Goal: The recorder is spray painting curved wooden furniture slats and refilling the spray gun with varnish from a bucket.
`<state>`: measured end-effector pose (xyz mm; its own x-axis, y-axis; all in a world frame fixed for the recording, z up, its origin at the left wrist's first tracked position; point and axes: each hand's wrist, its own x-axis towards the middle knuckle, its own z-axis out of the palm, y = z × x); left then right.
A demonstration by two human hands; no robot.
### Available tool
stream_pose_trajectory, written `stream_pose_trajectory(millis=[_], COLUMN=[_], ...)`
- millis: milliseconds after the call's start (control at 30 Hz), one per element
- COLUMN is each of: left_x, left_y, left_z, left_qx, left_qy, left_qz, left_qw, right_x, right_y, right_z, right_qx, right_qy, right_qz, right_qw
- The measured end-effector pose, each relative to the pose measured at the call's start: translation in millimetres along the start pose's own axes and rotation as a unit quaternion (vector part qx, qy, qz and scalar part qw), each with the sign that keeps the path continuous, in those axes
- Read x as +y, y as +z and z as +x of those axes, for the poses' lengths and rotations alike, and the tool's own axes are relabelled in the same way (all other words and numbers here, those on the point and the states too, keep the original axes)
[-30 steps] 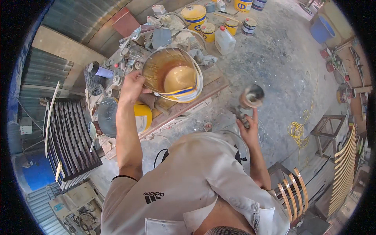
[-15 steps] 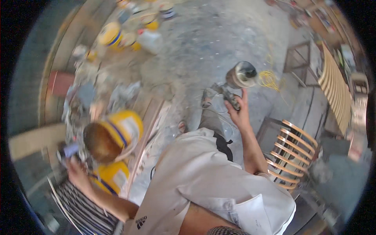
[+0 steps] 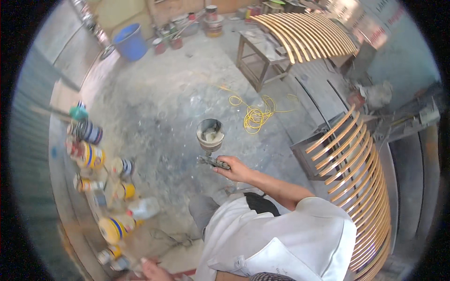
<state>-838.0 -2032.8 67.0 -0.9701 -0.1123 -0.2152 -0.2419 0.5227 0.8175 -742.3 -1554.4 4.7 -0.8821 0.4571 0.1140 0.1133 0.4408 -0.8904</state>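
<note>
My right hand [image 3: 234, 169] is closed around the dark handle of a spray gun [image 3: 212, 161], held out in front of my body. On the gun sits an open, dirty cup [image 3: 210, 136] with pale, paint-like residue inside. At the lower edge my left hand [image 3: 155, 270] shows only in part and is smeared by motion, so its fingers and anything in them are unclear. Close to it on the left stand yellow tubs [image 3: 112, 230] and a whitish plastic jug [image 3: 144, 208].
Curved slats [image 3: 363, 187] with gold-brown edges run down the right side. More slats [image 3: 304, 37] lie across a wooden stand [image 3: 260, 65]. A yellow hose [image 3: 257, 117] is coiled on the floor. Behind are a blue bucket [image 3: 130, 43] and paint cans [image 3: 213, 25]; several tubs [image 3: 91, 154] line the left.
My view has turned to the right, bringing the slats and blue bucket into sight. The right hand still holds the spray gun. My left hand now shows at the lower edge.
</note>
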Motion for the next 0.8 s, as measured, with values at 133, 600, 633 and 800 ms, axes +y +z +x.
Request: stream_pose_trajectory(millis=[133,600,633,800], left_x=[103.6,186.8,205.8,326.7], left_y=[114.9,286.1,293.6,397.1], left_z=[55.7,491.4,511.9,589.6], left_qx=[-0.141,-0.429,-0.41,-0.425], left_qy=[0.018,0.19,0.119,0.272], left_qz=[0.031,0.247,0.222,0.288], left_qw=[0.989,0.848,0.877,0.814], right_x=[15.6,98.6,101.4,98.4], right_y=[-14.2,-53.3,-57.2,-78.6], right_z=[70.5,350.5,366.1,453.9], right_qx=[0.082,0.334,0.335,0.362], right_qy=[0.005,0.149,0.194,0.249], right_qz=[-0.009,-0.06,-0.064,-0.083], right_qw=[0.997,0.929,0.92,0.895])
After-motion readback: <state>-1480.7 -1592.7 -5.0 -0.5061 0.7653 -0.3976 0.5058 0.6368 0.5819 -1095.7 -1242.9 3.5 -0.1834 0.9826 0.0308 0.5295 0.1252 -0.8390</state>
